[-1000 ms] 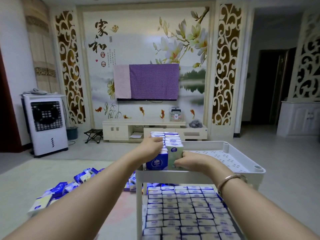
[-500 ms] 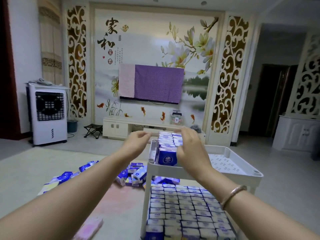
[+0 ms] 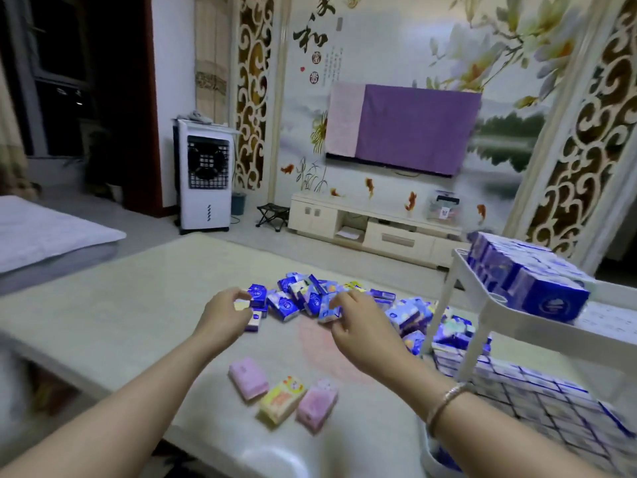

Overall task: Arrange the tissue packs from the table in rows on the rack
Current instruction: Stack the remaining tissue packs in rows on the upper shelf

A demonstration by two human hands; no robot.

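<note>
Both hands reach the pile point(image 3: 310, 300) ahead; left fingers point(image 3: 241, 300) seemingly pinch a pack point(image 3: 256, 293), right fingers point(image 3: 339, 300) curl on another point(image 3: 327, 310).

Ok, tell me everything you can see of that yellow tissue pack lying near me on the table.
The yellow tissue pack is a small rectangular packet in soft, glossy-looking wrap, pale yellow with an orange and red printed patch on top; the print is too blurred to read. It lies flat and skewed on the pale table, looking sealed and untouched. It sits between two pink packs, touching or nearly touching the right one. Neither hand is on it.
</note>
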